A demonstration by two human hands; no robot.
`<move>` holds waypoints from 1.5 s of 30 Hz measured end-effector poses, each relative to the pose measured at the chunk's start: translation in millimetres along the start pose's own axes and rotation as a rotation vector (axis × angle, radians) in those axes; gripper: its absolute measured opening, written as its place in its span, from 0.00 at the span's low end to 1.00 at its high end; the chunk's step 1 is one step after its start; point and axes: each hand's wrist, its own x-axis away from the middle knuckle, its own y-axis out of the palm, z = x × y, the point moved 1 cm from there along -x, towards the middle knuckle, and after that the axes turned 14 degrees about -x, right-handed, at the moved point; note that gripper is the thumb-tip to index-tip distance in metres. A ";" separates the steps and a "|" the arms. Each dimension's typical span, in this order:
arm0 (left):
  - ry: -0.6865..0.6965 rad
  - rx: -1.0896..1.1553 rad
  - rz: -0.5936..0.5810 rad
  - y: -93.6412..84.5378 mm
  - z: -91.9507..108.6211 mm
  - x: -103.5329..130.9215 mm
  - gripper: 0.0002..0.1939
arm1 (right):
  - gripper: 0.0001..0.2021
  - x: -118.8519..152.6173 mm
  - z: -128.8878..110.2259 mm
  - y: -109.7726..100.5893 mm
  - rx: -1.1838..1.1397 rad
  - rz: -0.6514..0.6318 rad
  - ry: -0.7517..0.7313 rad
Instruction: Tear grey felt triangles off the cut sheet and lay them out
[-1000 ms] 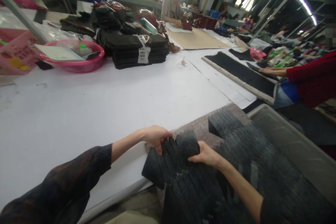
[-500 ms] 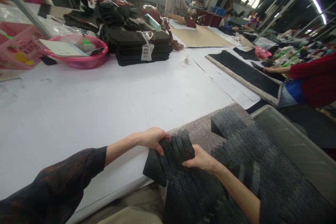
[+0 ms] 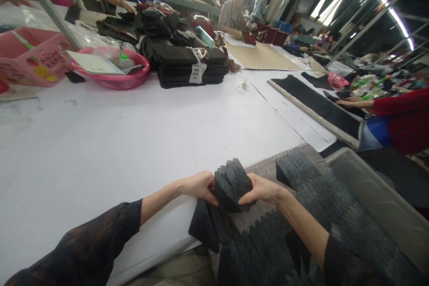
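Between my two hands is a thick bundle of dark grey, felt-like pieces [image 3: 232, 184], held a little above the board. My left hand [image 3: 203, 186] grips its left side, thumb toward me. On the right side my right hand [image 3: 259, 188] is closed round it, thumb across the near face. Just below lie more dark pieces [image 3: 209, 225] at the board's left edge. Overlapping rows of the same pieces [image 3: 261, 243] cover the brownish board [image 3: 264, 167]. Another small stack [image 3: 296, 167] sits to the right, beyond my right hand.
A white-topped table [image 3: 134, 143] spreads ahead. On it stand a pink basin [image 3: 114, 81], a pink box [image 3: 30, 60] and a tagged black stack [image 3: 174, 71]. A grey plastic bin [image 3: 375, 187] is at the right. Co-workers sit around; one in a red sleeve [image 3: 392, 100] handles dark material.
My hands have lifted the bundle off the row and drawn it together, uncovering brownish board beneath. The camera view has shifted slightly.
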 end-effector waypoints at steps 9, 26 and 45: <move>-0.124 0.376 0.239 -14.7 -4.6 39.9 0.22 | 0.20 -91.4 -92.8 -7.1 0.303 -0.012 -0.148; -0.705 -0.074 0.974 -60.4 -63.1 147.1 0.18 | 0.44 -274.1 -124.3 82.5 1.275 0.052 -0.314; -0.693 -0.858 1.137 -21.7 -24.8 146.4 0.07 | 0.11 -176.7 -94.9 87.7 1.351 0.246 -0.454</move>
